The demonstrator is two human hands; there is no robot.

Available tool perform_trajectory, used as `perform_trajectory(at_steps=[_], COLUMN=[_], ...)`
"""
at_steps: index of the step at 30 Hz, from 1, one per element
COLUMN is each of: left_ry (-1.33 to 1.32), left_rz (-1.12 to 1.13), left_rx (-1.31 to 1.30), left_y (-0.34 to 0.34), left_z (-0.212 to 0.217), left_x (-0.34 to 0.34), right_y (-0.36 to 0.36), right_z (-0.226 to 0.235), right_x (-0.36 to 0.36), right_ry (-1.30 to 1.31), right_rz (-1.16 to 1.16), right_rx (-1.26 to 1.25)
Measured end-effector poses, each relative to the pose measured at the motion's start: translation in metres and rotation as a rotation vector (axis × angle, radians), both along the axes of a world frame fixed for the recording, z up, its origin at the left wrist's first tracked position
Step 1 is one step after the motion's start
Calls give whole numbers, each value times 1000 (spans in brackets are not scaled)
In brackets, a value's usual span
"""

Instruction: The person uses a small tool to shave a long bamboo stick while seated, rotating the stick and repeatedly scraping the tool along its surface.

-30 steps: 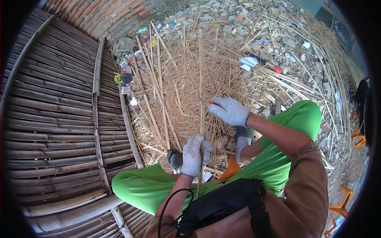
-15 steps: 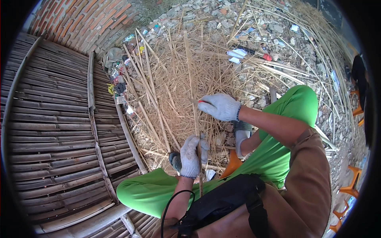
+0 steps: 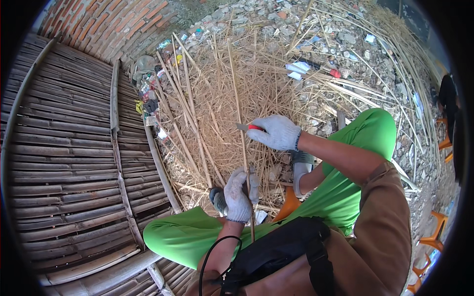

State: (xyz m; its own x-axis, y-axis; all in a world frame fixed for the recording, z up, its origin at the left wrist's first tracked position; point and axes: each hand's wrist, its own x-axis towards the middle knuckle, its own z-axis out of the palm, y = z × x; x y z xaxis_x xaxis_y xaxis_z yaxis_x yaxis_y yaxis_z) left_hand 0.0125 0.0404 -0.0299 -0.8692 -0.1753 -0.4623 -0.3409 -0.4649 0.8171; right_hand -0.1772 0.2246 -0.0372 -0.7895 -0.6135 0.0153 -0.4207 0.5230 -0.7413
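Observation:
My left hand [image 3: 239,195], in a pale knit glove, is closed round a long thin bamboo strip [image 3: 237,98]. The strip runs from my lap up and away over a heap of shavings. In my right hand [image 3: 277,133], gloved alike, is a knife [image 3: 242,127] with a red handle and a short flat blade. The blade lies across the strip, some way above my left hand; whether its edge bites into the strip I cannot tell.
Dry bamboo shavings [image 3: 212,108] cover the ground ahead, with longer strips [image 3: 185,108] lying to their left. A slatted bamboo platform [image 3: 69,163] stands at the left, near a brick wall [image 3: 103,29]. Orange plastic stools [image 3: 434,232] stand at the right.
The knife blade now shows plainly across the strip, where before it was mostly hard to see. The right hand has turned slightly; the left keeps its grip.

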Motion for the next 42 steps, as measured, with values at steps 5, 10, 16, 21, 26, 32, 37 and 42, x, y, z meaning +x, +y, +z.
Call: perform_trajectory(at_steps=[5,10,16,21,26,32,37,42], left_ry=[-53,-85,-69,-32,-9,-38,-66,-40], left_rz=[18,9,60,15,-19,-27,-15,-10], left_rx=[-18,-9,56,82,159,86,129,83], left_y=[3,2,4,-2,-3,-6,-7,-2], left_z=[8,-2,-4,-17,-17,-14,-26,-13], left_x=[-2,-1,-2,1,4,7,10,12], right_y=[-3,-4,-10,-10,-6,-13,-9,-8], right_z=[1,6,-4,9,10,-6,-8,8], right_x=[3,19,44,48,1,51,3,10], right_ry=[42,88,147,145,157,112,100,103], right_rz=[8,97,271,265,84,303,111,148], right_rx=[41,84,57,174,225,129,253,224])
